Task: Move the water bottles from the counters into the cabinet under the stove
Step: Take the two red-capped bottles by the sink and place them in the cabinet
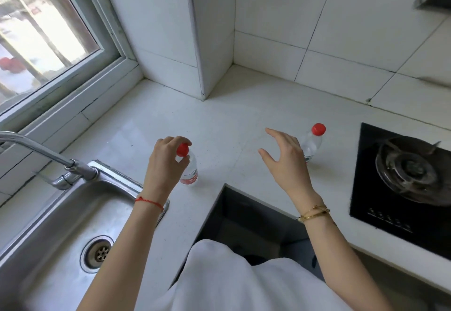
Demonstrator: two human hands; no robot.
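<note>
My left grip (168, 162) was closed around the red cap of a water bottle (189, 174) standing on the white bench (231, 120) beside the sink (73, 213), while my right grip (285, 159) hung spread open just before the second bottle (312, 142) near the stove (402, 176).

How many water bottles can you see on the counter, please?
2: one bottle by the sink under the left hand; another beside the stove, behind the open right hand.

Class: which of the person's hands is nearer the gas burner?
Right. The right hand hovers open beside the bottle next to the gas burner; the left hand is farther off, by the sink.
</note>
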